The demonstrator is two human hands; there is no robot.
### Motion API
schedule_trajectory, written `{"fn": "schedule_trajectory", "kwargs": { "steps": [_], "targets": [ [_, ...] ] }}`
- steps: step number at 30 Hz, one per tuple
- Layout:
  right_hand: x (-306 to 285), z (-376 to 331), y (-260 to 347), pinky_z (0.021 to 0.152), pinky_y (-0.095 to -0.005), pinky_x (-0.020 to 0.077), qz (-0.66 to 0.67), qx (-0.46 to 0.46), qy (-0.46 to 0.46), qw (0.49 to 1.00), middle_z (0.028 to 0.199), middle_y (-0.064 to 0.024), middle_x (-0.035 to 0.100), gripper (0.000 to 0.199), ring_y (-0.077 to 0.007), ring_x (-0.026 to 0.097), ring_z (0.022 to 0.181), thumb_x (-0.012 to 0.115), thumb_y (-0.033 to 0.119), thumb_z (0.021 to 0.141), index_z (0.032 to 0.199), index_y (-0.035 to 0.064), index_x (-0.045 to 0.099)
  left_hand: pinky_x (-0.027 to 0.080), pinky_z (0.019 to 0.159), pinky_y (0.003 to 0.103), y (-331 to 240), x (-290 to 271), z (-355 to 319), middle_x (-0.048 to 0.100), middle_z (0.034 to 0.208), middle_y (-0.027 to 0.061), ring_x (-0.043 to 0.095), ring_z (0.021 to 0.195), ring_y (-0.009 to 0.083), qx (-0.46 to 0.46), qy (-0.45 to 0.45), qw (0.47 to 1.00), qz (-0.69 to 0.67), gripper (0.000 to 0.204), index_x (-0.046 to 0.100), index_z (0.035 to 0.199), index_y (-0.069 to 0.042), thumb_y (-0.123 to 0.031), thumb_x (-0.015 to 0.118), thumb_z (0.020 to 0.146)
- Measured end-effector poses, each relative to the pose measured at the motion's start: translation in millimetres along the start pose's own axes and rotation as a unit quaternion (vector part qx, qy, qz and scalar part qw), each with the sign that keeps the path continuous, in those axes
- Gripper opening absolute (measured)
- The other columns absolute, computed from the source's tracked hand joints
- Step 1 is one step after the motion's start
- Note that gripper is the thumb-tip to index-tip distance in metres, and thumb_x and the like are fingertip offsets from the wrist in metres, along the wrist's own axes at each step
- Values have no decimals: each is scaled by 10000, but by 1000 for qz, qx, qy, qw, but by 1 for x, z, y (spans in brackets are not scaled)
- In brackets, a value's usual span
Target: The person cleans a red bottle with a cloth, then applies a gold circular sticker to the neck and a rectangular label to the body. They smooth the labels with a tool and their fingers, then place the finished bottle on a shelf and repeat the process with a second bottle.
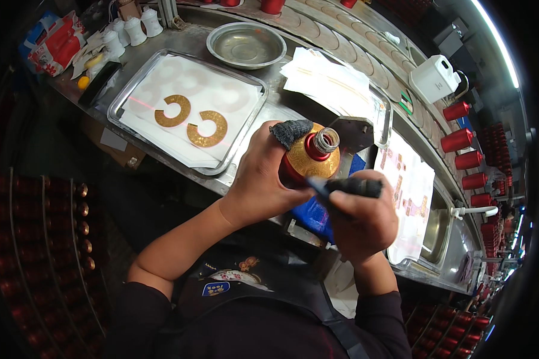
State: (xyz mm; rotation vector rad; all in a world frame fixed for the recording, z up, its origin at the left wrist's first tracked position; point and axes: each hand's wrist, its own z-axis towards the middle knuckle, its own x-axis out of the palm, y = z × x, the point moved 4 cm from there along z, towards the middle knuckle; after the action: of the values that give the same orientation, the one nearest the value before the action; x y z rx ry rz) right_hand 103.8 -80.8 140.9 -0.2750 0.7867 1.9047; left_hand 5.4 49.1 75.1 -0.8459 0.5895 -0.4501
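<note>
My left hand (254, 173) is closed around a red bottle with a gold patterned shoulder (299, 160) and an open clear screw neck. A dark knitted cover (290, 132) sits on that hand's thumb, against the gold. In my closed right hand (365, 221) is a black-handled tool (360, 187), its flat grey end at the bottle's near right side. That end is blurred, so its exact kind does not show. Beyond the left hand, two gold C-shaped labels (220, 130) lie on white sheets in a metal tray (115, 107).
A steel basin (245, 48) stands behind the tray. White papers (326, 78) and printed label sheets (404, 203) lie to the right, near a sink with a white tap (474, 212). A white jug (434, 79) stands farther back. Racks of red bottles (36, 239) flank me.
</note>
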Motion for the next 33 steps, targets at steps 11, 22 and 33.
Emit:
{"fn": "schedule_trajectory", "kwargs": {
  "steps": [11, 22, 33],
  "targets": [
    [4, 0, 4, 671, -367, 535, 25, -41, 53, 997, 855, -111, 672, 287, -293, 650, 778, 784, -84, 692, 933, 44, 695, 450, 937, 439, 0, 16, -9, 484, 1163, 156, 499, 1123, 377, -1, -91, 989, 116, 818, 501, 1335, -93, -365, 894, 672],
    [-1, 0, -16, 685, -321, 513, 13, 30, 27, 999, 852, -111, 659, 311, -245, 645, 790, 848, -58, 679, 903, 58, 666, 479, 982, 410, 8, -4, 10, 541, 1244, 149, 573, 1147, 368, 4, 83, 995, -48, 815, 507, 1354, -87, -140, 874, 628],
    [1, 0, -5, 710, -367, 529, 8, 34, 2, 999, 821, -106, 653, 317, -302, 655, 792, 804, -97, 644, 900, 54, 694, 500, 938, 432, -6, 12, -5, 542, 1240, 160, 587, 1127, 375, 23, -37, 996, 73, 720, 536, 1304, -99, -194, 862, 669]
  ]
}}
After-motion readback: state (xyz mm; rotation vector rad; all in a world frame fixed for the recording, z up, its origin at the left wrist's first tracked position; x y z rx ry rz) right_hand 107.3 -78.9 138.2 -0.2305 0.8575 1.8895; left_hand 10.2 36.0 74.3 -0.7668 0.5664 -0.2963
